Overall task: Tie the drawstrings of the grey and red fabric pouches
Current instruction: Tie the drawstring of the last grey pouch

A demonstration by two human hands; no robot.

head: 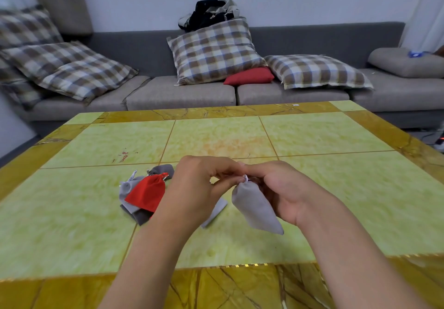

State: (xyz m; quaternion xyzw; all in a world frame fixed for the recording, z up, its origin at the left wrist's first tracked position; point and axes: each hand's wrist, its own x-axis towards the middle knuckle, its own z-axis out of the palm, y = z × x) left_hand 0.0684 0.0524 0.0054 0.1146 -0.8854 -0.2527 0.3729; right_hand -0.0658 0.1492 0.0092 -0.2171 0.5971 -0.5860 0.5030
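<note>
Holding a grey pouch point(255, 206) above the green table point(336, 188), I see my left hand point(194, 188) and right hand point(281, 188) pinching its drawstring top together. A red pouch point(146, 194) lies on grey ones, left.

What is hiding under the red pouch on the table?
Grey pouches lie under the red pouch: a light grey one pokes out at its left, a darker one below it. How many more are beneath is covered.
</note>
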